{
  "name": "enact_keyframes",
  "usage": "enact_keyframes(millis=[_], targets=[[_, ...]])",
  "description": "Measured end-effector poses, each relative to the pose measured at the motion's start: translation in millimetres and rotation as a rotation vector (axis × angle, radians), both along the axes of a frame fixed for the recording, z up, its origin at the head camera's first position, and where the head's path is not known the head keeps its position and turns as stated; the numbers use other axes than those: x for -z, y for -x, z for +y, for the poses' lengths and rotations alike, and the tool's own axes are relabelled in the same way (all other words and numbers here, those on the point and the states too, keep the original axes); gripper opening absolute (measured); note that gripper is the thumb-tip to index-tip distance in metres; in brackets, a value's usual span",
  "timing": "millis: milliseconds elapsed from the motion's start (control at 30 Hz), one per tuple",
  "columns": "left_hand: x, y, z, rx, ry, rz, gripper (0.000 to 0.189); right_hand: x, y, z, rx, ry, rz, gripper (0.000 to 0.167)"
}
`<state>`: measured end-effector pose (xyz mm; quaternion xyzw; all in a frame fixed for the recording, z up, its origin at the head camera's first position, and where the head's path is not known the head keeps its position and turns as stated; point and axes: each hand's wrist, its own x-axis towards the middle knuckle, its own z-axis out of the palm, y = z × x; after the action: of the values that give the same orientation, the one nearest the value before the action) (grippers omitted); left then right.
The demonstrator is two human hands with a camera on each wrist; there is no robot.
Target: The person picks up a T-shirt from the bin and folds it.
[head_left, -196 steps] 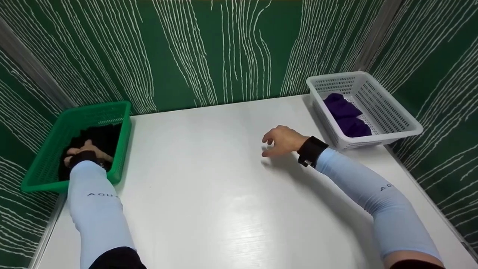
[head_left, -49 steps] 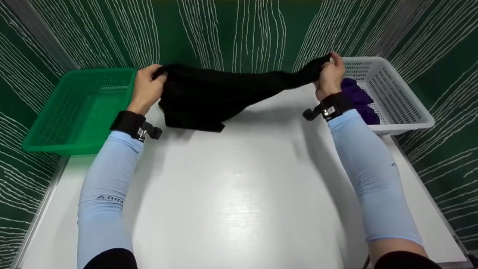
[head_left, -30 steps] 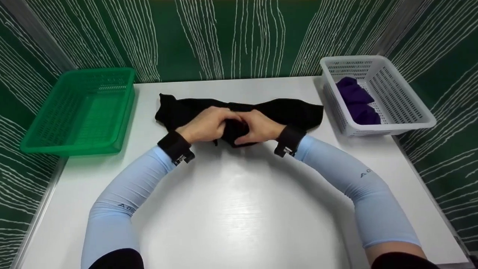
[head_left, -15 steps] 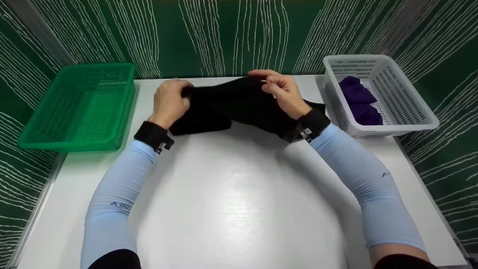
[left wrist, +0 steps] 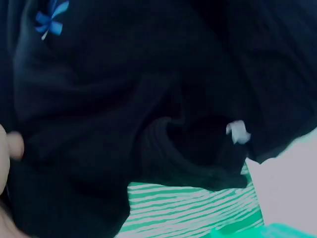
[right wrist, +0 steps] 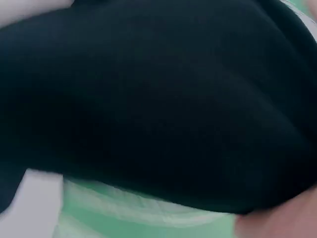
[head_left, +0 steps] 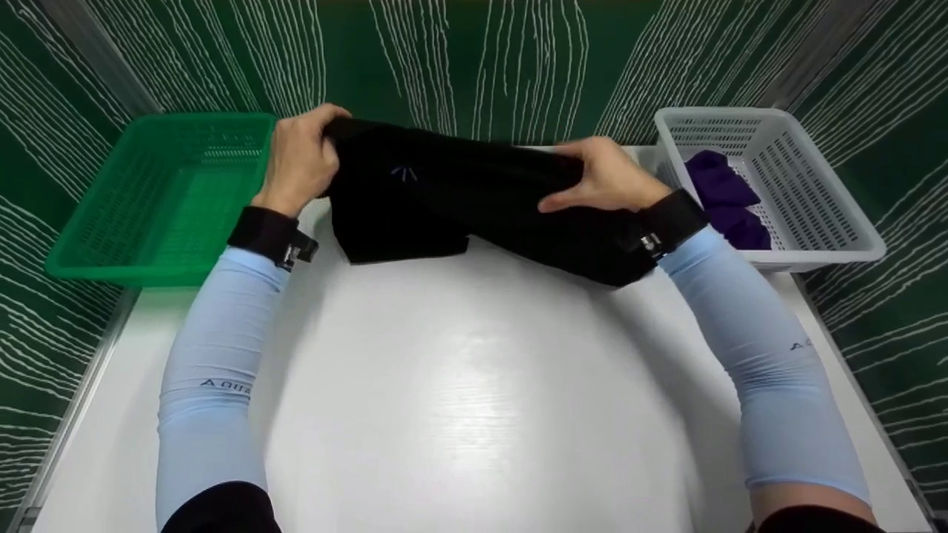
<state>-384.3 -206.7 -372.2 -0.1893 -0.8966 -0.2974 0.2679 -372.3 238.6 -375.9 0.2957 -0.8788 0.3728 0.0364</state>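
Observation:
A black garment (head_left: 459, 192) with a small blue mark is stretched sideways between both hands, over the far part of the table; its exact kind I cannot tell. My left hand (head_left: 302, 159) grips its upper left corner. At the upper right edge, my right hand (head_left: 611, 178) holds the cloth, thumb in front and fingers partly hidden by fabric. Up close in the left wrist view, the black garment (left wrist: 99, 104) shows an open fold with a white tag (left wrist: 238, 132) inside. Dark cloth (right wrist: 148, 109) fills most of the right wrist view.
On the left stands a green basket (head_left: 63, 255) with nothing seen inside. A white basket (head_left: 837, 192) at the right holds purple cloths (head_left: 722, 181). The white table (head_left: 474, 385) meets a green wall (head_left: 511, 66) with white lines behind.
The black garment came out of the green basket and was spread between the hands. It was lowered and gathered, then raised and stretched again; the hands have since moved farther apart.

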Motion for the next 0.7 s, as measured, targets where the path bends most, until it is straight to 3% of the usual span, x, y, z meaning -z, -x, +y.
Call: enact_keyframes(millis=[67,133,267,400,467,567,633,700], targets=[[-8.8,3.0,-0.5,-0.038,-0.019,0.016,0.039,-3.0,4.8,10,0.072,-0.240,0.077,0.037],[-16.0,5.6,-1.3,-0.078,-0.035,0.017,0.036,-5.4,8.8,19,0.211,-0.335,0.091,0.047],[-24.7,6.5,-2.5,-0.126,-0.049,-0.051,0.027,-8.1,15.7,40,0.515,-0.339,0.072,0.062],[-21.5,5.0,1.4,-0.105,-0.056,-0.208,0.028,-7.8,19.9,54,0.699,-0.305,0.137,0.051],[-13.8,3.4,9.5,-0.070,-0.052,-0.340,0.038,-5.5,23.1,56,0.734,-0.257,0.185,0.041],[7.8,-1.9,34.5,0.034,0.028,-0.534,0.048,-1.2,31.6,50,0.712,-0.165,0.231,0.032],[27.3,-9.6,61.5,0.144,0.127,-0.642,0.051,1.8,38.8,40,0.674,-0.099,0.242,0.030],[49.3,-18.9,96.4,0.303,0.211,-0.694,0.045,3.0,44.0,21,0.617,-0.015,0.238,0.030]])
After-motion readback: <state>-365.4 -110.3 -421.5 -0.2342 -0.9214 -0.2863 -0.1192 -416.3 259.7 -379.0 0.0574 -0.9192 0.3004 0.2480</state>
